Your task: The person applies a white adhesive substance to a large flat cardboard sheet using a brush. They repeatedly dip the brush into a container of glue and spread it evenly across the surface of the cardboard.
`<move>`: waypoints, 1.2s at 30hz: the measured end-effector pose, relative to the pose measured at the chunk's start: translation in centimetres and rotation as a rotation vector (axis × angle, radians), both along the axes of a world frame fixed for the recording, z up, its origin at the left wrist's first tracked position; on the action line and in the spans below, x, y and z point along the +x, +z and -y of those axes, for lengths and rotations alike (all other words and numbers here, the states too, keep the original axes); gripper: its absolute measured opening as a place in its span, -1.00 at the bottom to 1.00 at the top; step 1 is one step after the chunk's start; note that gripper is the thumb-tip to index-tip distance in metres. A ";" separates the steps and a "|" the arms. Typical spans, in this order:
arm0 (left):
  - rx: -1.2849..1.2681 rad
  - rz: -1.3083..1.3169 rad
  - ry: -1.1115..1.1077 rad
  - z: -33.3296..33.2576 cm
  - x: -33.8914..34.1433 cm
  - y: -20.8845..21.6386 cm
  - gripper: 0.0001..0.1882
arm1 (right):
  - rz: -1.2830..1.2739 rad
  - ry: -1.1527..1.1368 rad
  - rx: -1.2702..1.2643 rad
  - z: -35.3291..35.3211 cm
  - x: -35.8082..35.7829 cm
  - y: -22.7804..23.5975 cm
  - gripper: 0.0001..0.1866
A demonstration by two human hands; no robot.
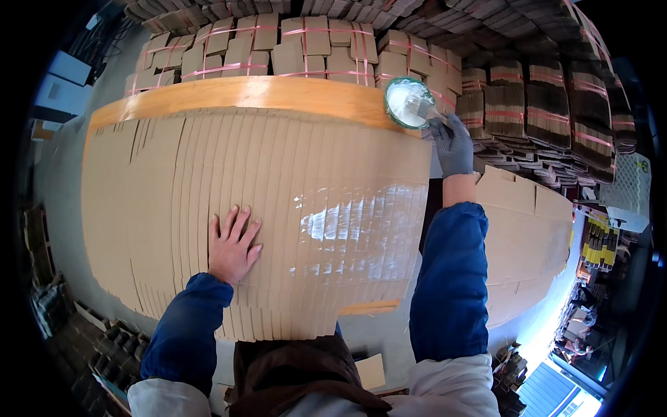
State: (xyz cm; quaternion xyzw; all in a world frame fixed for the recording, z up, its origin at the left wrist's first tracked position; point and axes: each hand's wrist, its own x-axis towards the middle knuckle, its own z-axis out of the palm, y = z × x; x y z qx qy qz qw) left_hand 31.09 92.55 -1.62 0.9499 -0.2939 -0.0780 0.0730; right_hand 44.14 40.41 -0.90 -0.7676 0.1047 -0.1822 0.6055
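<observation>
My bare left hand (234, 247) lies flat with spread fingers on a row of overlapping cardboard sheets (153, 208). At the far right of the table, my right hand (453, 144), in a grey glove, is closed round the handle of a brush (425, 108). The brush's bristles dip into white paste in a green-rimmed bowl (390, 104). Wet white streaks of paste (347, 226) cover the right part of the sheets, across several of their staggered edges.
The wooden tabletop (243, 94) shows beyond the sheets. Behind it stand bundles of folded cardboard (302, 42) tied with pink strapping, and more tied stacks (538, 104) to the right. Another large cardboard sheet (521, 243) lies right of my right arm. People are far off at the right.
</observation>
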 end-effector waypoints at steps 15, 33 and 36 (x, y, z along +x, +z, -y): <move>-0.002 0.022 0.005 -0.4 -0.2 -0.6 -0.40 | -0.135 0.234 -0.789 -25.9 -16.1 5.2 -0.77; -0.030 0.001 0.007 -0.4 -0.3 -0.4 -0.42 | -0.292 -0.083 -0.832 -21.9 -16.4 2.3 -0.80; -0.024 0.012 0.000 -0.3 -0.2 -0.4 -0.43 | -0.341 -0.174 -0.820 -19.8 -16.1 2.2 -0.81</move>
